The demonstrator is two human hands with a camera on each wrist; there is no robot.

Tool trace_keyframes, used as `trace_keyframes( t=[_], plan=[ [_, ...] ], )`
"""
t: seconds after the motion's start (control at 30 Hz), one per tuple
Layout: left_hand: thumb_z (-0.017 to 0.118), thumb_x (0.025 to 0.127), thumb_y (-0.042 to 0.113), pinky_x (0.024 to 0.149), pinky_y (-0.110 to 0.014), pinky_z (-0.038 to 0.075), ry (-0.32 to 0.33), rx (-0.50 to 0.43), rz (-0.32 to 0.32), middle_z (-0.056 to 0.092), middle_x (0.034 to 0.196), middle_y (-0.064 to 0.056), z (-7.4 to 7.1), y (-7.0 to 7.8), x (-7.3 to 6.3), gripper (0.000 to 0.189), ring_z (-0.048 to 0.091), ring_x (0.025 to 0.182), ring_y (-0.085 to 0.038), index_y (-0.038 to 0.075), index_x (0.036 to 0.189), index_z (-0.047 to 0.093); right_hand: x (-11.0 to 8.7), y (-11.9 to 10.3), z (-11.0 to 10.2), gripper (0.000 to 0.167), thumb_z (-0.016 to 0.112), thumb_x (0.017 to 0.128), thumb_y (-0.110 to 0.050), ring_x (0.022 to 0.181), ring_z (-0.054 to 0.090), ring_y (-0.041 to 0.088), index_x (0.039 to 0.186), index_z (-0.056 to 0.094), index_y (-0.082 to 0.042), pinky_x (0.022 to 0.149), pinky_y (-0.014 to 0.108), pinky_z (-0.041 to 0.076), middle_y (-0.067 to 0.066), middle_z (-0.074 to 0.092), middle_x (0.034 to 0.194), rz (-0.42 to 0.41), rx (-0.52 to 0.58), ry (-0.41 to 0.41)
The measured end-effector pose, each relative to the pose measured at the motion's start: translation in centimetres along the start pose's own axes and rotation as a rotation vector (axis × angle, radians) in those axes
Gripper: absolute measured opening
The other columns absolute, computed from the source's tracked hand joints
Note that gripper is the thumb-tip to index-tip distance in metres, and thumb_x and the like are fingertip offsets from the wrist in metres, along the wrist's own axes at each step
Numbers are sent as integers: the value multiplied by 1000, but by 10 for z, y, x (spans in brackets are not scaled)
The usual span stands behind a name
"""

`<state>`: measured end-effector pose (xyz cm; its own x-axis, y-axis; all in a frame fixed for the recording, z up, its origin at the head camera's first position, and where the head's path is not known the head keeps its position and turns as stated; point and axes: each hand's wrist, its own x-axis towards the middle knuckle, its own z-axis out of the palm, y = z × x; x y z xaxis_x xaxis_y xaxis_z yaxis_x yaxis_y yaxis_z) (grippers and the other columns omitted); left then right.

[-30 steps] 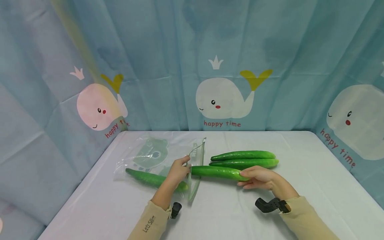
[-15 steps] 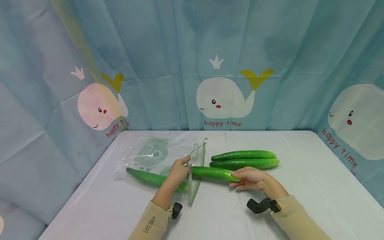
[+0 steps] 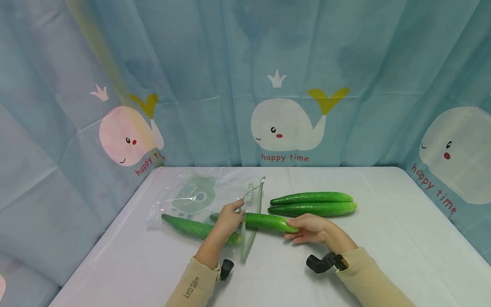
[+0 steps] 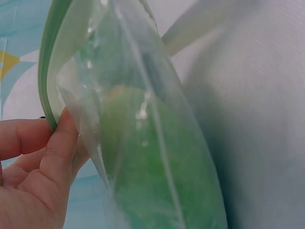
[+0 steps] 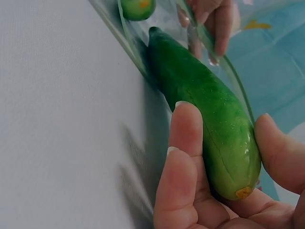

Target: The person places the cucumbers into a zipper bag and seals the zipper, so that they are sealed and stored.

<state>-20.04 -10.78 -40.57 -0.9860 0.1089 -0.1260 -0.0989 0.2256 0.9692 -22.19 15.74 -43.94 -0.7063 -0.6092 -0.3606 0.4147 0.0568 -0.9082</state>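
My right hand (image 3: 312,228) grips the pale end of a cucumber (image 3: 268,222), thumb on one side and fingers on the other in the right wrist view. The dark end of that cucumber (image 5: 190,76) has passed through the mouth of a clear zip bag (image 3: 230,187) with a green edge. At that mouth, my left hand (image 3: 229,219) pinches the bag's green edge (image 4: 45,71) between thumb and finger. Inside the bag lies another cucumber (image 3: 188,227), partly behind the left forearm; its rounded end shows through the plastic in the left wrist view.
Two more cucumbers (image 3: 312,209) lie side by side on the white table (image 3: 383,238), behind the right hand. A blue curtain (image 3: 215,85) printed with whales hangs along the back and sides of the table.
My right hand has moved left, pushing the cucumber deeper through the bag's mouth; its dark tip now shows beyond the left hand. The left hand keeps its place on the bag's edge.
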Motion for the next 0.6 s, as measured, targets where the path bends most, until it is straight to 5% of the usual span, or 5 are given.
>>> trace_keyframes(
  t=[0.6],
  plan=[
    [38,89,-17,69,-33,40,-11,2,19,19,157,-24,-1,2,-5,56,38,134,-42,-13,144,33,16,-3,20,24,43,102,-16,80,66,16,109,54,4,72,31,52,10,65,90,47,26,8]
  ],
)
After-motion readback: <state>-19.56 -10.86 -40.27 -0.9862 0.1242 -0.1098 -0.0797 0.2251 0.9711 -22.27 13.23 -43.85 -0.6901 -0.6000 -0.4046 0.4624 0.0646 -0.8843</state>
